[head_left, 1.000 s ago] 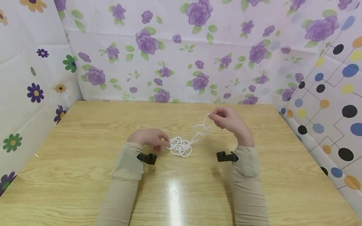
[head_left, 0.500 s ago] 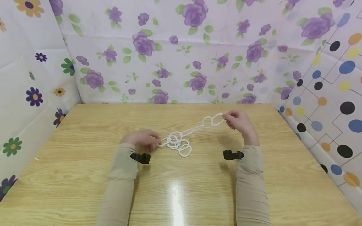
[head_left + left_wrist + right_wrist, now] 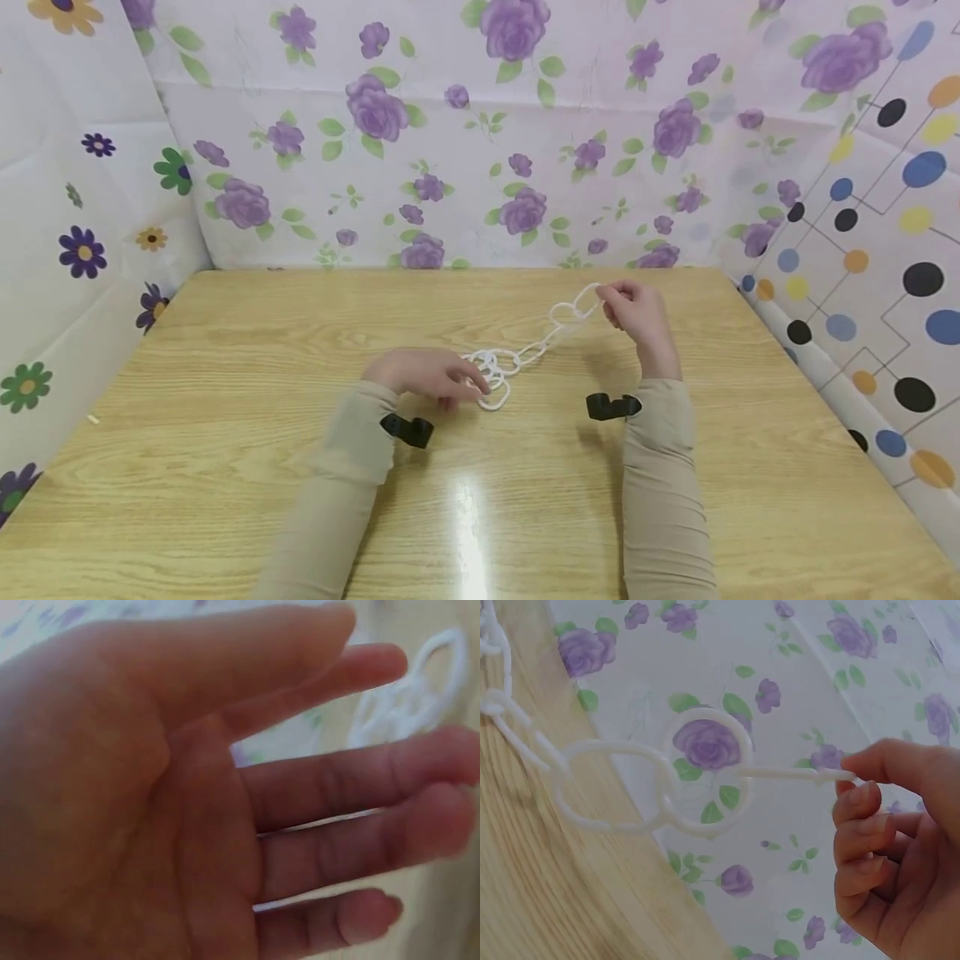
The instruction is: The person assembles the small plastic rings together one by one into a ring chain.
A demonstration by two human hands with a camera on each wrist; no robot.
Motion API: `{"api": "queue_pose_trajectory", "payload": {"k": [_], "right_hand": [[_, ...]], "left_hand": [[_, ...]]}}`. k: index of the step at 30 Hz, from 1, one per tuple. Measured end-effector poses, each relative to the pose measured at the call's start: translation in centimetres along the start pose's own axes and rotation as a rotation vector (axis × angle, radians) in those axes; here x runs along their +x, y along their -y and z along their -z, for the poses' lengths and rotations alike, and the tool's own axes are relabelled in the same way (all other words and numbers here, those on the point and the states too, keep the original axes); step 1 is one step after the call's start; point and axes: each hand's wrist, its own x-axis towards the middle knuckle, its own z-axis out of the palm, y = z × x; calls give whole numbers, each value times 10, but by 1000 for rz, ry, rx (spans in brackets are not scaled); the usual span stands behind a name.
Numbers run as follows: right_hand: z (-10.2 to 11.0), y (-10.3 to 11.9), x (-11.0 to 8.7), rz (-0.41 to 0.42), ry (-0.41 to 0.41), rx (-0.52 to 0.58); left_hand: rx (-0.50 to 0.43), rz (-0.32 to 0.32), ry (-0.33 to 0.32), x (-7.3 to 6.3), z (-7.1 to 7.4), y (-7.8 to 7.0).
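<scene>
A white chain of large plastic-looking links lies partly bunched on the table's middle, its other part rising toward the right. My right hand pinches the end link between thumb and index finger. In the right wrist view that end link appears edge-on at the fingertips, with more links trailing left. My left hand reaches over the bunched links, hiding some of them. The left wrist view shows the hand with fingers extended and nothing between them; blurred links lie beyond the fingertips.
The wooden table is backed by a purple-flowered cloth. A dotted cloth borders the right side, and another flowered one the left. A tiny pale scrap lies near the left edge.
My right hand has drawn the chain's end up and right, straightening several links. My left hand moved left with a link at its fingertips, then let go and came back right over the bunch.
</scene>
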Motion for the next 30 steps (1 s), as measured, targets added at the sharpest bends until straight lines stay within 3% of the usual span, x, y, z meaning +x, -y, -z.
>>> {"api": "queue_pose_trajectory", "payload": {"k": [2, 5, 10, 14, 18, 21, 30], "right_hand": [[4, 1, 0, -13, -53, 49], [11, -1, 0, -28, -121, 125], [20, -10, 0, -65, -158, 171], [23, -22, 3, -92, -157, 115], [22, -33, 3, -121, -148, 17], [23, -39, 3, -132, -142, -29], [25, -43, 5, -149, -106, -76]], "left_hand": [[27, 9, 41, 4, -3, -7], [58, 55, 31, 3, -2, -8], [48, 137, -66, -16, 6, 17], [-33, 170, -131, -39, 13, 44], [-56, 213, -170, -58, 20, 61], [-53, 242, -188, -71, 25, 68], [-169, 310, -182, -97, 33, 81]]}}
